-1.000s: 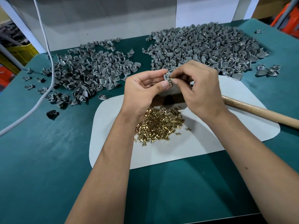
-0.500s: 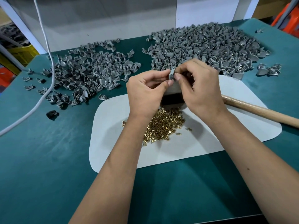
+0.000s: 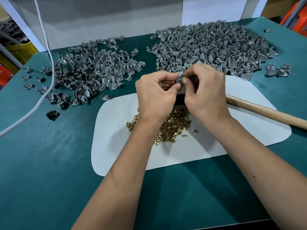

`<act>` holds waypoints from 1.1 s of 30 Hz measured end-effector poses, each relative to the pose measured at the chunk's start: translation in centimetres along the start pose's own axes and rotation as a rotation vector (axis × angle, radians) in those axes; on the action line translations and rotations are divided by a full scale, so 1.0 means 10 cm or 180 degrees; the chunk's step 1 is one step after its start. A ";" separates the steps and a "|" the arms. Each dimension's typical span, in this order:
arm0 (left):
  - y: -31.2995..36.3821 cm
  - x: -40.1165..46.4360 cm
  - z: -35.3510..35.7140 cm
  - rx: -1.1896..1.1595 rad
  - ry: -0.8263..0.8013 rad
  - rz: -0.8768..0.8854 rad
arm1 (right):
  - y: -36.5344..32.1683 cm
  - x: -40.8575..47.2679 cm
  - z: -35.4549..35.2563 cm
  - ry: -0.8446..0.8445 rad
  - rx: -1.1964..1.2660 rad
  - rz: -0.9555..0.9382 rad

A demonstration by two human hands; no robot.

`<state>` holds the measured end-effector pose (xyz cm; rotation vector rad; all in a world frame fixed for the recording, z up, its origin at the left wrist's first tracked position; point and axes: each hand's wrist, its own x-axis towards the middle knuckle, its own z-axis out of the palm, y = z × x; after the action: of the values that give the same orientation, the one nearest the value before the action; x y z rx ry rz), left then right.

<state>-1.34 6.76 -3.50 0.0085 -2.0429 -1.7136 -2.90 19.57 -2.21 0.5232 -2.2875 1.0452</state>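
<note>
A small grey part [image 3: 179, 79] is held up between both hands, above the far end of a white mat [image 3: 116, 146] and just in front of the right heap [image 3: 212, 45] of like grey parts. The left hand [image 3: 156, 95] is closed on the part from the left, with thumb and forefinger pinched on it. The right hand [image 3: 206, 93] is brought against it from the right, its fingertips curled and pressed to the part's edge, so that the two hands are joined at the part. Whether a pin is also held in the right fingers cannot be told. Under the wrists a pile of brass pins [image 3: 172, 127] is spread on the mat, with a few lying loose at its right edge. Something dark is seen below the hands, mostly hidden by them. A second, looser left heap [image 3: 93, 72] of grey parts is laid on the green table [image 3: 41, 163], well apart from the hands. A wooden handle [image 3: 265, 112] is laid across the mat's right side, and a white cable [image 3: 53, 78] is trailed over the left heap.
</note>
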 end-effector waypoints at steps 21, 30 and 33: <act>0.04 0.03 -0.13 0.1715 -0.0051 0.0479 | 0.44 0.27 -0.72 -0.1522 -0.1484 0.0799; -0.08 0.10 -0.24 0.1719 -0.0314 0.0395 | 0.58 0.19 -0.76 -0.2261 -0.1897 0.0949; -0.10 0.13 -0.25 0.1520 -0.0367 0.0252 | 0.52 0.29 -0.82 -0.1871 -0.1404 0.1041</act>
<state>-1.87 3.82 -3.67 -0.0173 -2.4555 -1.1693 -5.26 28.78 1.13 0.2988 -3.0933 0.5197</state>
